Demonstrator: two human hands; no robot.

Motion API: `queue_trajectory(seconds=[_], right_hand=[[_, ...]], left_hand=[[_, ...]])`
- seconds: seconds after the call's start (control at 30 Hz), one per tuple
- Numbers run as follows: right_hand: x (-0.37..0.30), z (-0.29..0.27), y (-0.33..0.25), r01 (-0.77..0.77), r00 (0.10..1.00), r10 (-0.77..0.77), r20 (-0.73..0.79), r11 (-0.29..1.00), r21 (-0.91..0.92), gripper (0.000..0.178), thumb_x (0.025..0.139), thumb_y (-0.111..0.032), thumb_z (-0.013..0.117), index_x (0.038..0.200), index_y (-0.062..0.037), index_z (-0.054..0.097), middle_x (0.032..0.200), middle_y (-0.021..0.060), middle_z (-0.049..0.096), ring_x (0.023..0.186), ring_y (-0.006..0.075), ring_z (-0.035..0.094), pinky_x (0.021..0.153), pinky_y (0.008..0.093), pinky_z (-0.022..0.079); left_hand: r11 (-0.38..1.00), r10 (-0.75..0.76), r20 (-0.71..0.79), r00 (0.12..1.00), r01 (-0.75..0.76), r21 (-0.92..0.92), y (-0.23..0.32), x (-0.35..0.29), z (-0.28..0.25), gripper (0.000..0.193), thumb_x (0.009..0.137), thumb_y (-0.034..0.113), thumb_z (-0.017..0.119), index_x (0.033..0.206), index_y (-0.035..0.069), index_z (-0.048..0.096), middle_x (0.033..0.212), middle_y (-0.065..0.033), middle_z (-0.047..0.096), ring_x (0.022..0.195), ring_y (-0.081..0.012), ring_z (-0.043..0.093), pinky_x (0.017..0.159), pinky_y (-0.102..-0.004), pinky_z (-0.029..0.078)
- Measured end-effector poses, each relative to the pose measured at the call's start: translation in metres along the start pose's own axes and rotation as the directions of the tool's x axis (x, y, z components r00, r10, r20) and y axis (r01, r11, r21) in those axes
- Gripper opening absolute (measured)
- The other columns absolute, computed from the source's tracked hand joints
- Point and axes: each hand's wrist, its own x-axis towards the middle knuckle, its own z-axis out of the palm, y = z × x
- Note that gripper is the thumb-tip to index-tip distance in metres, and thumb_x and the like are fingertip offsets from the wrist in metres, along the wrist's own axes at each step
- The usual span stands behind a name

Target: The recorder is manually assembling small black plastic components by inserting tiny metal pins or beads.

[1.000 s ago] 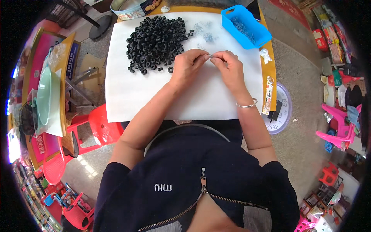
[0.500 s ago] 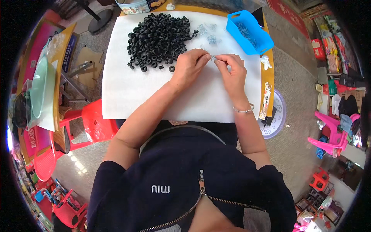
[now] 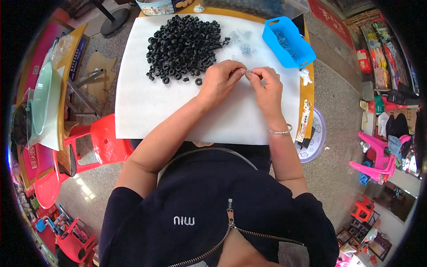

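Note:
My left hand point(image 3: 222, 79) and my right hand point(image 3: 265, 85) meet fingertip to fingertip over the white sheet point(image 3: 164, 111). Pinched between them is a small silvery metal piece point(image 3: 248, 71), possibly a tiny spring; its exact shape is too small to make out. Both hands are closed at thumb and forefinger. Left of my left hand lies a large heap of small black rubber-looking rings point(image 3: 184, 44), with a few loose along its near edge. Beyond the fingertips, small clusters of similar silvery pieces point(image 3: 245, 48) are scattered on the sheet.
At the far right, a blue plastic basket point(image 3: 272, 41) holds more silvery pieces. A small white figure point(image 3: 305, 77) and a printed strip point(image 3: 304, 120) lie along the table's right edge. A decorated tin point(image 3: 155, 8) stands at the back. A red chair point(image 3: 106, 140) is on my left.
The view has shifted slightly. Both hands stay together, pinching the small metal piece, with only a slight change of the fingers.

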Motion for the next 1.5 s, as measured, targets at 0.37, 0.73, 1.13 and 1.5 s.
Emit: queue_trajectory(seconds=[0.37,0.73,1.13,1.5], right_hand=[[-0.0009,0.0005,-0.0017,0.029,0.998,-0.028,-0.049,0.999,0.014,0.009,0.076,-0.013,0.071,0.077,-0.0083,0.063,0.076,0.0009,0.061,0.073,0.0169,0.054,0.072,0.0301,0.037],[-0.0005,-0.0025,-0.0056,0.044,0.998,-0.042,-0.042,0.998,0.034,0.010,0.075,-0.009,0.071,0.077,-0.0083,0.061,0.077,0.0016,0.061,0.074,0.0173,0.054,0.072,0.0302,0.038],[-0.0006,-0.0018,-0.0042,0.017,0.997,-0.017,-0.074,1.000,0.012,0.010,0.074,-0.004,0.069,0.080,-0.0081,0.062,0.081,0.0021,0.062,0.077,0.0179,0.055,0.074,0.0302,0.040],[-0.0011,-0.0054,-0.0010,-0.073,0.995,0.081,-0.050,0.986,0.151,0.009,0.077,-0.006,0.068,0.083,-0.0041,0.063,0.083,0.0045,0.063,0.077,0.0174,0.055,0.074,0.0291,0.042]], left_hand=[[0.999,-0.053,0.045,0.998,0.053,0.001,0.0006,0.0006,-0.0025,0.022,0.088,0.018,0.060,0.097,-0.001,0.065,0.084,-0.0121,0.066,0.075,-0.0167,0.061,0.069,-0.0290,0.048],[0.992,-0.106,0.039,0.994,0.108,-0.063,0.0041,-0.0001,-0.0016,0.023,0.088,0.021,0.058,0.090,-0.001,0.065,0.074,-0.0135,0.063,0.065,-0.0208,0.058,0.062,-0.0315,0.046],[1.000,-0.021,0.003,1.000,0.021,-0.008,0.0011,0.0002,0.0004,0.021,0.086,0.020,0.060,0.088,-0.001,0.065,0.078,-0.0170,0.064,0.070,-0.0298,0.062,0.065,-0.0356,0.048],[1.000,0.017,0.070,0.997,-0.017,0.009,0.0028,0.0003,-0.0038,0.021,0.089,0.018,0.059,0.097,-0.001,0.064,0.082,-0.0116,0.064,0.073,-0.0165,0.059,0.067,-0.0292,0.047]])
